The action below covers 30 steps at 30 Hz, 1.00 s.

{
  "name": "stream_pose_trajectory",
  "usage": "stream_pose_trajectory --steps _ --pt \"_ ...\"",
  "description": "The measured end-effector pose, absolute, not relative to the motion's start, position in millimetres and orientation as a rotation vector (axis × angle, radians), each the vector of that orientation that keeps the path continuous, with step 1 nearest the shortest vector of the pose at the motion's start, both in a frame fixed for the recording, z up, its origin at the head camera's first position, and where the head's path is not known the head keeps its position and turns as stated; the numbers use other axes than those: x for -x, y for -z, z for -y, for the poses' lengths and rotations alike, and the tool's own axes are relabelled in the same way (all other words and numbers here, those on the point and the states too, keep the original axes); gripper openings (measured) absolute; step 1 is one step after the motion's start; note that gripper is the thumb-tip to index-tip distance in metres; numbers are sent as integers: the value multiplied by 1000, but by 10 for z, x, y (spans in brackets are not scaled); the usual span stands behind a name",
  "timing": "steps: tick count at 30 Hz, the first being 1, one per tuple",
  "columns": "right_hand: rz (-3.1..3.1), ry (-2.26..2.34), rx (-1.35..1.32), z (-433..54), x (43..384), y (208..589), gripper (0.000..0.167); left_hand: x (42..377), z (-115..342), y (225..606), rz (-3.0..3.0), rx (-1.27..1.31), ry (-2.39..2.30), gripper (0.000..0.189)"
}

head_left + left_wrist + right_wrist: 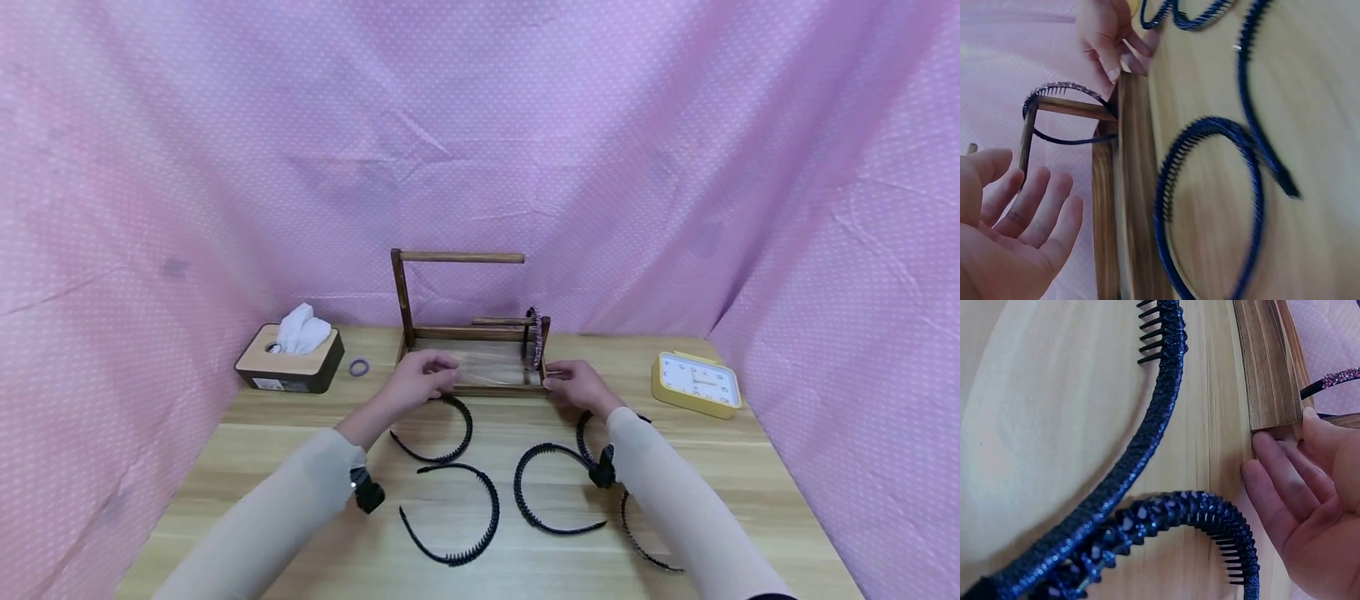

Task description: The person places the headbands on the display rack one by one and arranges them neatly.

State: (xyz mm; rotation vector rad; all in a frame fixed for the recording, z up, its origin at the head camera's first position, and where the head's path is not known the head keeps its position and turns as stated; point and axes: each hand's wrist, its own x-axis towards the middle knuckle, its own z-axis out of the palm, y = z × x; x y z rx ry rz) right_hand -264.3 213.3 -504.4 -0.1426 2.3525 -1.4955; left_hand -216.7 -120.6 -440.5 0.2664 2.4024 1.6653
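Note:
A wooden rack [480,334] with two horizontal bars stands at the back of the table. A headband with pinkish beads [536,337] hangs on its lower bar, at the right end. My left hand [429,373] is over the front left of the rack, palm up and fingers loosely bent with nothing in them; in the left wrist view it shows beside the front board [1135,187]. At the rack's right front corner, my right hand [576,385] touches the end of the wood with thumb and fingertips, as the right hand [1310,487] shows up close.
Several dark toothed headbands lie in front of the rack, among them one headband [495,508] at centre and another headband [519,483] beside it. A tissue box [318,375] and purple ring [359,367] are at left. A yellow clock [693,402] stands at right.

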Motion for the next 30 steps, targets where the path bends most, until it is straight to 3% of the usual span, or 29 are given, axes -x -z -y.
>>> stream_pose_trajectory --steps 8,18,30 --pt "-2385 1456 115 -2147 2620 5096 48 1647 1472 4593 -2346 -441 -1503 24" --pt "-2426 1412 139 -2149 2732 5066 48 934 1329 4847 -2271 -545 -1445 27" --pt "-2427 1395 125 -2125 2717 5056 49 550 1184 5117 -2267 -647 -1408 28"
